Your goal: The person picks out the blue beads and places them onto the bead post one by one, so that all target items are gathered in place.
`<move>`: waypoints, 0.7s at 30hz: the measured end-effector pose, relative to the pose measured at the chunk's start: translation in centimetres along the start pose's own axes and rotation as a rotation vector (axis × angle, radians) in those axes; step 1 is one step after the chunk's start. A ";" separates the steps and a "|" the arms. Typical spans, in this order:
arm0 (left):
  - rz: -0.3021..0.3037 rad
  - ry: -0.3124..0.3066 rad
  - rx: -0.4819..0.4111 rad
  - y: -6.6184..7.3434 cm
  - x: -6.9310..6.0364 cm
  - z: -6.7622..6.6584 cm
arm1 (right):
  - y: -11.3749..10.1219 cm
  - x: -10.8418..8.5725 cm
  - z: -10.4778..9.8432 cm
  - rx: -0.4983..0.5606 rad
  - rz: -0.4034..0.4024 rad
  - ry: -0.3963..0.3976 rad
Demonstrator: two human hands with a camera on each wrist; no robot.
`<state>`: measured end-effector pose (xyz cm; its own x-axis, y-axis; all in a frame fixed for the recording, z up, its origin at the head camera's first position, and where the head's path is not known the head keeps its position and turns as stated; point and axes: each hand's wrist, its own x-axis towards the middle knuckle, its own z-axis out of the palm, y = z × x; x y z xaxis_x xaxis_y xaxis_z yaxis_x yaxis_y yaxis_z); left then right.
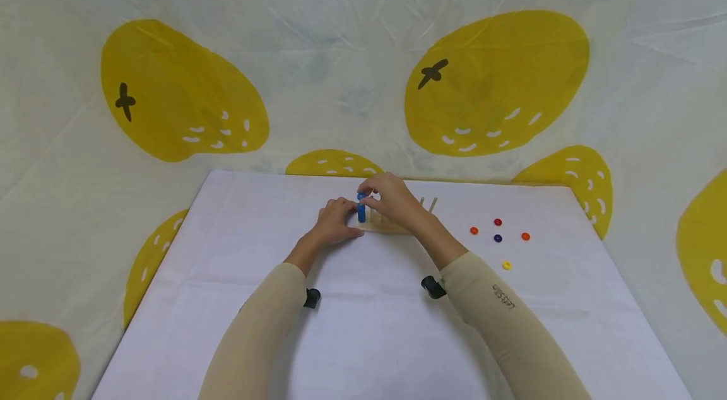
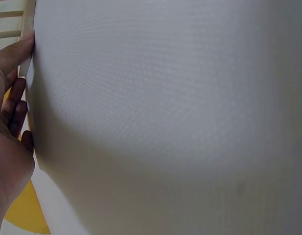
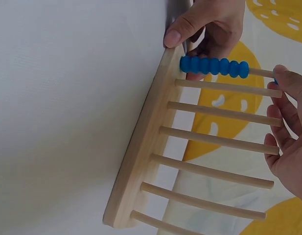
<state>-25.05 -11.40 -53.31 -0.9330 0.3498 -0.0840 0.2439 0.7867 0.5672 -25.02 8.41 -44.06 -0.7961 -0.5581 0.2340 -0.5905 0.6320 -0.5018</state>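
Note:
A wooden peg rack [image 3: 141, 137] with a row of upright pegs stands toward the back of the table. Several blue beads [image 3: 214, 66] are stacked on its leftmost peg; the other pegs are bare where they show. My left hand [image 1: 335, 222] grips the rack's left end, thumb on the front of the base and fingers behind it. At the top of the leftmost peg, my right hand [image 1: 392, 198] pinches one blue bead [image 1: 360, 196] between thumb and fingers. That bead is mostly hidden in the right wrist view. In the head view, the right hand covers part of the rack.
To the right of the rack lie a red bead [image 1: 498, 222], two orange beads, one being the left orange bead [image 1: 474, 231], a dark purple bead [image 1: 498, 238] and a yellow bead [image 1: 507, 265]. A white cloth [image 1: 363, 337] covers the table. Behind hangs a patterned curtain [image 1: 341, 72].

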 end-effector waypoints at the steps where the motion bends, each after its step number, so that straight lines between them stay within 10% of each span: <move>1: -0.002 0.001 0.000 0.0 0.0 0.0 | 0.0 0.0 0.0 0.000 -0.002 0.001; 21: -0.001 0.011 0.017 0.0 0.0 0.2 | 0.2 -0.3 0.2 -0.019 0.032 0.009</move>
<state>-24.98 -11.30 -53.50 -0.9363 0.3431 -0.0757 0.2469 0.7959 0.5527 -24.83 8.56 -44.40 -0.8157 -0.5327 0.2254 -0.5670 0.6595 -0.4935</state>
